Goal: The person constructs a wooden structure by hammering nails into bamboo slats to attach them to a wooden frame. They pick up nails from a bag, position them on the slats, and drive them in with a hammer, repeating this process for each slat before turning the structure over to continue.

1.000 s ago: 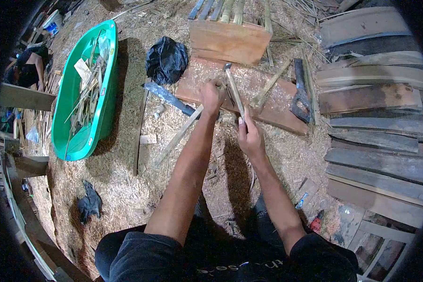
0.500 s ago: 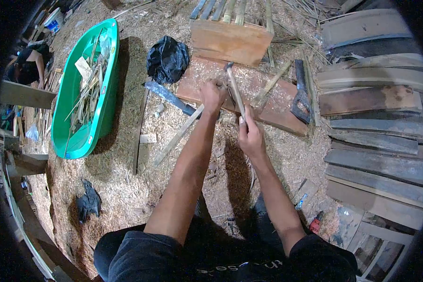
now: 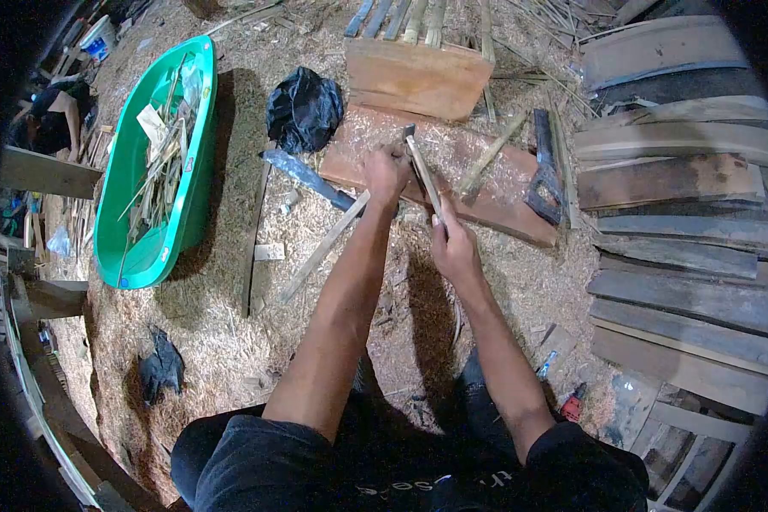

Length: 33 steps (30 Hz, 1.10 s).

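My right hand [image 3: 454,243] is wrapped round the pale wooden handle of a hammer [image 3: 424,175]. The hammer's dark head is just right of my left fingers, over a reddish wooden board [image 3: 503,209] strewn with shavings. My left hand [image 3: 386,175] is closed above the board's left part; what its fingers pinch is hidden. A pale wood strip [image 3: 322,249] runs toward me from beside my left wrist. On the board's right side lie a short stick [image 3: 495,154] and a dark handsaw [image 3: 544,166]. Left of my hand, a long tool in blue-grey plastic wrapping [image 3: 307,177] rests on the ground.
A wooden block [image 3: 418,77] with slats stands behind the board. Beside it is a black plastic bag [image 3: 305,111]. A green tub [image 3: 198,183] of wood scraps is at left, with another person [image 3: 60,115] beyond. Stacked planks [image 3: 683,294] line the right. Shavings cover the floor.
The hammer head has dropped slightly toward me and to the left, closer to my left fingers. My right hand has shifted slightly with it; my left hand stays in place.
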Tool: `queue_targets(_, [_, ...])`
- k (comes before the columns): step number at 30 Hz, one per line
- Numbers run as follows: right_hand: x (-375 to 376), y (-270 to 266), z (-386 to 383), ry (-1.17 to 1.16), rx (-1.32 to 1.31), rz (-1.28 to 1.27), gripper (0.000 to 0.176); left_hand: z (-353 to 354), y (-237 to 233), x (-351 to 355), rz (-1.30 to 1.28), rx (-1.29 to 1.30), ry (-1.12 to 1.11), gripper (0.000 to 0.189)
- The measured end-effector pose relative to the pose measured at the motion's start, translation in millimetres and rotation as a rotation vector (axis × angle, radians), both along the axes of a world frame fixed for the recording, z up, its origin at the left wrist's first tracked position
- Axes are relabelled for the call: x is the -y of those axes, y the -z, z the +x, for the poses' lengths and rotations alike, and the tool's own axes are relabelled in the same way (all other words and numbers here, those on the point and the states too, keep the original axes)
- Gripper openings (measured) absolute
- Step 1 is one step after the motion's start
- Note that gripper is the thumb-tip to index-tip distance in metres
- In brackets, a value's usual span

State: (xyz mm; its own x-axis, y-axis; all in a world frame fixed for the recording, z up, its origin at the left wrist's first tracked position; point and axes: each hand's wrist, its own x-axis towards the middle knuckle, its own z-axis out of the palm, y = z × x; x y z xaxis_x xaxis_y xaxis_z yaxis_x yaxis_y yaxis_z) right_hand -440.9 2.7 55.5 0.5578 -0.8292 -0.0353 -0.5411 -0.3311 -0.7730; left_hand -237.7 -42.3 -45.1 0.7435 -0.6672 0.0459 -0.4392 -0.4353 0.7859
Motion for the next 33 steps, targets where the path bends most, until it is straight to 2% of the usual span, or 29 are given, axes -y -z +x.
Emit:
queue_targets(3, [-4,-2,6,0.003,0.262,-0.187,0.052,2,4,-1,0.001,0.047,0.013,0.022])
queue_targets(4, [-4,-11,5,-0.004,0.212,-0.08,0.051,0,5,-4,0.012,0.108,0.026,0.022])
queue_targets(7, [-4,-3,5,0.005,0.044,-0.067,0.05,-2,1,-4,-0.006,0.057,0.015,0.023])
queue_targets(8, [-1,21,0,-0.011,-0.021,-0.118,0.052,-3,-2,-1,0.05,-0.033,-0.022,0.022])
queue_targets(11, [-3,-2,2,0.071,0.033,-0.009,0.047,-2,1,-2,-0.004,0.021,-0.008,0.023])
queue_targets(12, [-3,-12,2,0.056,0.144,-0.022,0.048,-1,7,-1,0.0,-0.008,-0.007,0.022])
queue_targets(15, [3,-21,7,-0.01,0.225,-0.11,0.049,-3,-1,-5,0.025,0.046,0.0,0.02])
queue_targets(16, [0,-15,10,0.013,0.196,-0.197,0.048,-3,-2,-5,0.009,0.011,-0.01,0.019])
queue_targets(19, [-1,-28,6,0.015,-0.208,0.133,0.046,-3,-6,-4,-0.006,0.092,-0.027,0.021])
queue_targets(22, [1,-14,8,0.019,0.121,-0.082,0.048,-2,-4,-4,-0.001,0.057,-0.005,0.023])
queue_targets(24, [-3,-12,8,0.007,0.224,-0.167,0.049,-3,0,-8,0.018,0.051,0.0,0.024])
queue_targets(27, [-1,-6,8,0.004,0.153,-0.186,0.05,-2,-2,-2,0.009,0.029,-0.009,0.025])
queue_targets(28, [-2,-3,5,-0.018,-0.009,-0.12,0.05,-3,-1,-3,-0.004,0.02,-0.009,0.025])
queue_targets(31, [-2,-14,3,0.06,-0.067,0.08,0.049,0,-2,0,0.012,0.009,-0.007,0.025])
queue_targets(33, [-3,-12,5,0.029,0.133,-0.088,0.05,-4,-1,-8,0.045,0.009,-0.001,0.024])
